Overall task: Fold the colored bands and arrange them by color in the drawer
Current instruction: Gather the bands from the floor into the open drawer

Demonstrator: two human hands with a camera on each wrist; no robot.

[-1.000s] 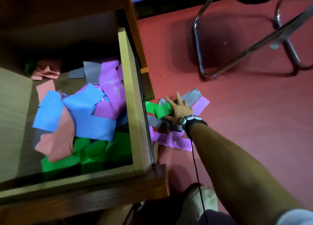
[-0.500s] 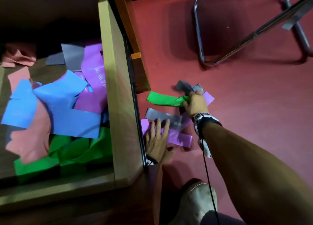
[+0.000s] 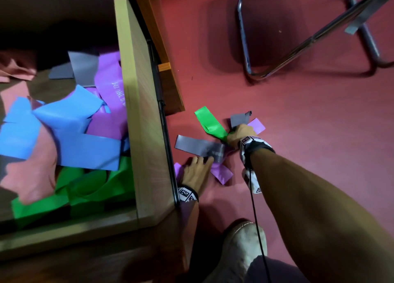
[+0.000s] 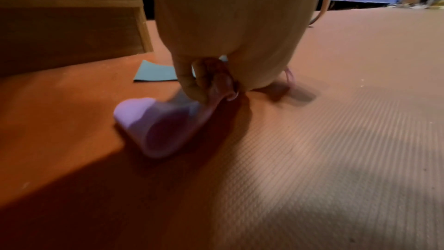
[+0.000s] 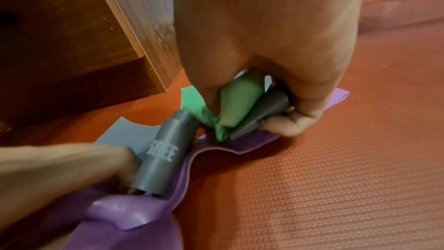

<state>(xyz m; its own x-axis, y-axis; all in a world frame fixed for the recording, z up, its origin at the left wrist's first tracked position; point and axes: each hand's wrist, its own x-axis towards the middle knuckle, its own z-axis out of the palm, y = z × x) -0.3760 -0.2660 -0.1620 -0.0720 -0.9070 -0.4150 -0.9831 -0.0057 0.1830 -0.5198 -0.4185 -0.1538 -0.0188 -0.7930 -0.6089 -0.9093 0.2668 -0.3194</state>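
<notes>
On the red floor beside the open drawer (image 3: 136,112) lie a green band (image 3: 210,123), grey bands (image 3: 198,146) and purple bands (image 3: 221,173). My right hand (image 3: 234,131) grips the bunched end of the green band (image 5: 238,102) together with a grey band (image 5: 266,109). My left hand (image 3: 199,163) is low by the drawer's side, its fingers (image 4: 209,85) pinching a purple band (image 4: 156,126). A printed grey band (image 5: 165,157) lies between the two hands. Inside the drawer sits a loose heap of blue, pink, green, purple and grey bands (image 3: 70,133).
A metal chair frame (image 3: 243,48) stands on the floor at the far right. The wooden desk side (image 3: 168,69) rises behind the drawer. My shoe (image 3: 245,244) is near the bottom edge, under my right forearm.
My right hand went from flat on the floor pile to gripping the green and grey bands. My left hand came in beside the drawer and took hold of the purple band.
</notes>
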